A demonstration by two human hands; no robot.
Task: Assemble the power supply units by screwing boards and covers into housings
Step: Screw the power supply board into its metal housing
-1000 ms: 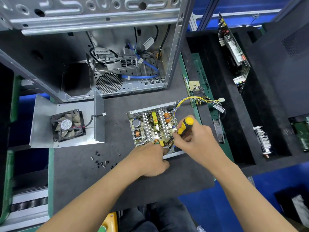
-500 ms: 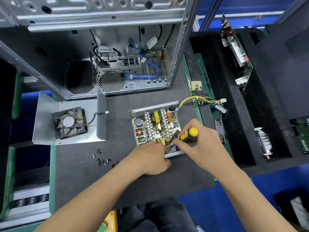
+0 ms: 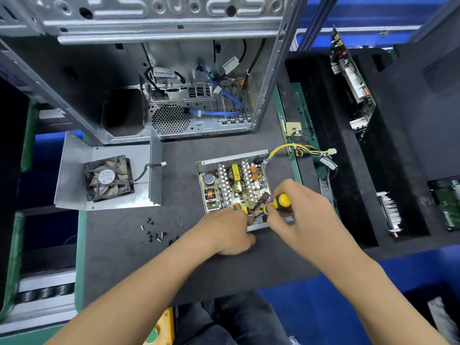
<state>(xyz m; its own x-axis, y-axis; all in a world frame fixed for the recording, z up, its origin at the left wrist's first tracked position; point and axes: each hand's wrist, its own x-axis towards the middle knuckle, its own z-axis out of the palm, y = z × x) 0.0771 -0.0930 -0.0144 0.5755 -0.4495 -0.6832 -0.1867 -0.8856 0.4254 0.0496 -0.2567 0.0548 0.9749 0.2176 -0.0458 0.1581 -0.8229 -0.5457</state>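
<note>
From the head camera, a metal box point(image 3: 258, 227) sits on the dark table point(image 3: 124, 257), right in front of the person. A green board point(image 3: 234, 188) full of small parts lies inside the box. Yellow wires point(image 3: 293, 149) run out of its far right corner.

The right hand point(image 3: 296, 215) grips a yellow and black screwdriver point(image 3: 278, 204). Its fingers curl round the handle. The screwdriver leans, with the handle up and to the right and the tip down and to the left. The tip points at the near edge of the board, just in front of both hands. The screw itself is too small to see.

The left hand point(image 3: 229, 232) sits at the near edge of the box, touching it. Its fingers are curled, and their tips are hidden, so nobody can tell if they pinch a screw or just steady the box.

The right hand is the one nearer the tip. It looks like the board is being screwed down at that near edge.

A little pile of black screws point(image 3: 156, 235) lies on the table, left of the left hand. Farther left, a fan point(image 3: 108, 178) rests on a grey metal cover point(image 3: 72, 170). That cover is well apart from the box, so it likely goes on later.
</note>
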